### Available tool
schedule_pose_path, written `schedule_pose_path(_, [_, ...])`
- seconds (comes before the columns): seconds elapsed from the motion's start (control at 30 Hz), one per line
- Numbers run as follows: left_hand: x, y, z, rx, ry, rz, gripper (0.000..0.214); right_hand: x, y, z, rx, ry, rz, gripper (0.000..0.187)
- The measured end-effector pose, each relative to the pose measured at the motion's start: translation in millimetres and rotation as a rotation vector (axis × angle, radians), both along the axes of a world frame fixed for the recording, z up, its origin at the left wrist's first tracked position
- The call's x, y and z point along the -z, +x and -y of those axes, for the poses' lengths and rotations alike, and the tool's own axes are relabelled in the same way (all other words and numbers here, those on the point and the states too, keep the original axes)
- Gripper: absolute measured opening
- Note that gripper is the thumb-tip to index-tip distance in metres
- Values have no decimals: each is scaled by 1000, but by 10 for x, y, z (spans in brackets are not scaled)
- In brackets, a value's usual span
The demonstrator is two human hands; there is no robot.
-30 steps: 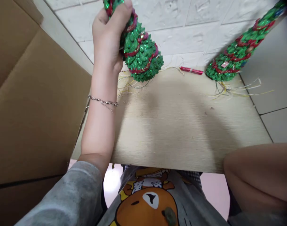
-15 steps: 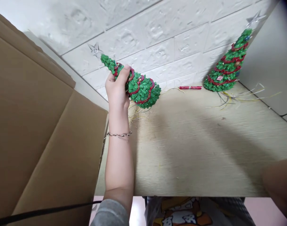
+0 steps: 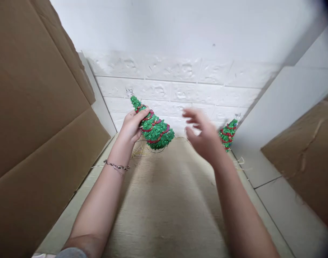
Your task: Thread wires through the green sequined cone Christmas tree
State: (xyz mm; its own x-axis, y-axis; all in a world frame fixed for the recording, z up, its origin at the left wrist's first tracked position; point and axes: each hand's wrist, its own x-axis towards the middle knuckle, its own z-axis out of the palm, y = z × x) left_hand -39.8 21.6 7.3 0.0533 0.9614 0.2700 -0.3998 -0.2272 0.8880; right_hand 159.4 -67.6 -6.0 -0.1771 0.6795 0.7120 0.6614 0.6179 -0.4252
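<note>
My left hand (image 3: 134, 125) grips a small green Christmas tree (image 3: 157, 132) by its upper part. The tree has red garland, glitter and a clear star on its tip, and it tilts with the star to the upper left and the base to the lower right. To its right, my right hand (image 3: 203, 136) is raised in the air, slightly blurred, its fingers apart and holding nothing. Partly covered by that hand and wrist, a second decorated Christmas tree (image 3: 228, 134) stands at the back right of the table.
Pale wooden table (image 3: 164, 200) below, with thin loose strands (image 3: 138, 150) near the left hand. Brown cardboard (image 3: 40, 107) rises along the left side, and another cardboard piece (image 3: 309, 150) is on the right. A white brick-patterned wall (image 3: 158, 89) closes off the back.
My right arm has come in from the lower right, its hand now near the held tree. The left hand keeps its grip. The view has shifted, showing more wall and the right-hand cardboard.
</note>
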Motion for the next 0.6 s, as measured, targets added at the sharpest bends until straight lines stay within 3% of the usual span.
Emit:
schedule_pose_path(0.13, [-35, 0, 62, 36, -67, 70, 34, 207, -158, -263, -122, -86, 68, 51])
schedule_pose_path(0.27, [-33, 39, 72, 30, -77, 84, 33, 406, -240, -432, -79, -127, 3, 48])
schedule_pose_path(0.43, [-65, 78, 130, 109, -32, 26, 26, 515, -199, -497, -65, -261, -149, 52])
schedule_pose_path(0.6, [-115, 7, 205, 260, 98, -281, 34, 510, -164, -512, -376, -460, -367, 43])
